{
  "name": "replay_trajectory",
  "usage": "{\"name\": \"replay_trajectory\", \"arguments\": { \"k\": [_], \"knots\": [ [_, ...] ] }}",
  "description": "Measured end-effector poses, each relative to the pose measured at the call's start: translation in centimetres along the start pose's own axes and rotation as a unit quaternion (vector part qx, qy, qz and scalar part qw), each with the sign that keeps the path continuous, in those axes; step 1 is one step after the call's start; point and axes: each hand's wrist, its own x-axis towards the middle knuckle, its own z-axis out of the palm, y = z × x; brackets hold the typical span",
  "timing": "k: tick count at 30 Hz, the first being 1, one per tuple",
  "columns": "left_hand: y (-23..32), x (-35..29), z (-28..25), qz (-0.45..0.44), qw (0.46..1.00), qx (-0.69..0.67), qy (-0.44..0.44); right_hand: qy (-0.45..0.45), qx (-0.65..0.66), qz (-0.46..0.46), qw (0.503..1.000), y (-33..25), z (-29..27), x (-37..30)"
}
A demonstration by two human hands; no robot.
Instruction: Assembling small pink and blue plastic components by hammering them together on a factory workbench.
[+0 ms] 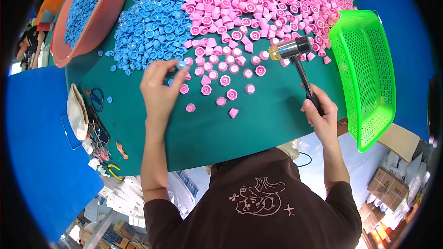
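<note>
My left hand (159, 82) pinches a small blue cap (181, 65) between thumb and fingers, over the left edge of the scattered pink pieces. In my right hand (321, 109) is a mallet (302, 70) with a black handle; its head has a yellowish face on one end and a black one on the other, raised above the table. Between the hands lie several loose pink cup-shaped pieces (224, 80), some upside down. A heap of blue caps (159, 27) spreads beyond my left hand, and a larger heap of pink pieces (272, 0) fills the far side.
A salmon-coloured basin (99, 30) full of blue pieces stands at the far left. At the right edge sits a bright green perforated basket (353, 90). Along the left of the green table (221, 138) lie a cloth pouch (77, 112), a phone, cords and yellow-handled pliers (114, 171).
</note>
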Motion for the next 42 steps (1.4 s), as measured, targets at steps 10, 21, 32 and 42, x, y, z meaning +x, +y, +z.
{"name": "replay_trajectory", "arguments": {
  "k": [10,21,32,42],
  "knots": [
    [3.7,-1.9,3.2,0.130,0.990,0.014,-0.046,-0.031,-0.012,-0.020,0.999,-0.9,0.9,-0.1],
    [3.5,-2.1,3.1,0.120,0.992,0.008,-0.041,-0.070,-0.142,-0.111,0.981,-2.3,2.4,0.0],
    [0.1,-3.4,-3.3,0.007,0.997,0.060,0.050,-0.145,-0.305,-0.156,0.928,-4.1,3.0,1.6],
    [-1.7,-3.8,-1.4,0.002,0.999,0.031,-0.008,-0.031,-0.036,-0.030,0.998,-3.7,1.9,2.1]
  ]
}}
